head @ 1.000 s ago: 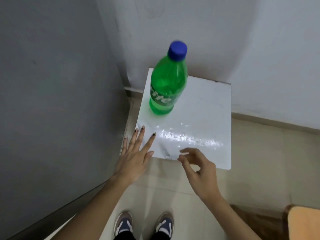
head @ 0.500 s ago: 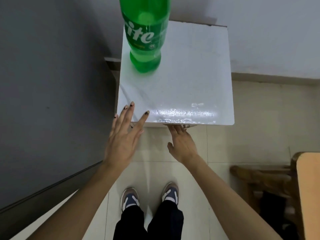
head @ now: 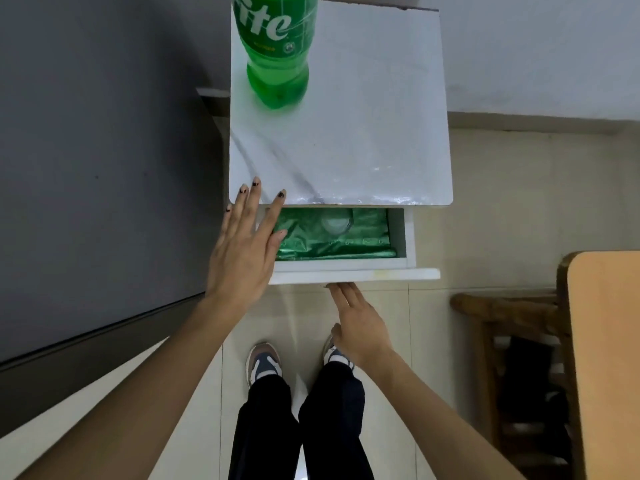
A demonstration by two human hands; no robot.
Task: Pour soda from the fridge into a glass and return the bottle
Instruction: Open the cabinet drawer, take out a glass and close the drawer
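Note:
A green soda bottle [head: 277, 64] stands upright at the back left of a small white cabinet top [head: 363, 133]; its cap is cut off by the frame. Below the top, a white drawer [head: 353, 273] is pulled out, lined with shiny green foil [head: 367, 240]. A round clear thing, perhaps a glass [head: 335, 221], lies in it. My left hand [head: 242, 251] is spread flat, fingertips on the top's front left corner. The fingers of my right hand [head: 360, 323] are hooked under the middle of the drawer front.
A tall grey fridge side [head: 104, 168] runs close along the left of the cabinet. A wooden table edge [head: 606, 341] and a wooden chair frame [head: 502, 310] stand at the right. My feet [head: 265, 362] are on the tiled floor just in front of the drawer.
The drawer has slid out toward me with my right hand under its front. My view has tilted further down. My left hand stays on the cabinet's corner.

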